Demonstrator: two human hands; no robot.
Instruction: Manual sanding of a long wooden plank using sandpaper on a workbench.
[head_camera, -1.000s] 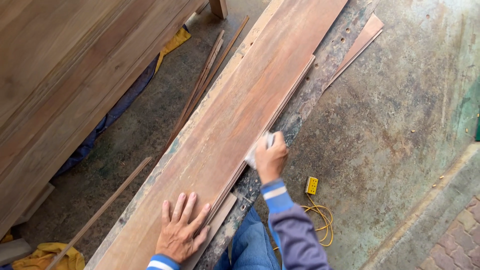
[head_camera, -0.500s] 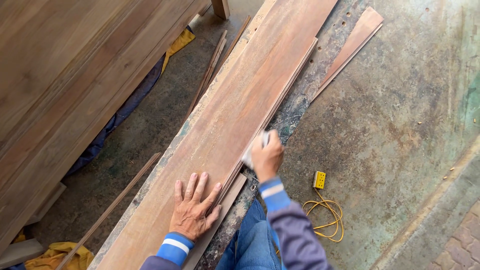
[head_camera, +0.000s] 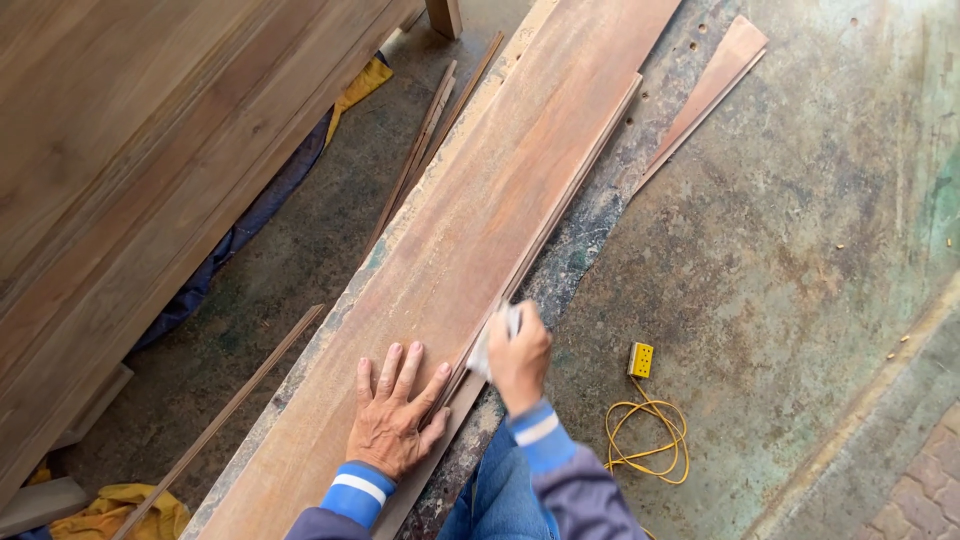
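A long reddish-brown wooden plank (head_camera: 470, 240) lies diagonally across a stained concrete floor (head_camera: 790, 230). The left hand (head_camera: 393, 417) presses flat on it, fingers spread. The right hand (head_camera: 518, 355) grips a small pale sanding pad (head_camera: 483, 350) against the plank's edge. A yellow coiled cord (head_camera: 645, 435) lies nearby.

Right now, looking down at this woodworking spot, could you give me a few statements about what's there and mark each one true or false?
1. The left hand lies flat with spread fingers on the long reddish plank. True.
2. The right hand is empty. False: it grips a small pale folded piece, pressed against the plank's right edge.
3. A yellow socket block with a coiled yellow cord lies on the floor to the right. True.
4. The cord is blue and lies on the plank. False: it is yellow, on the floor.
5. Thin wooden strips lie left of the plank. True.
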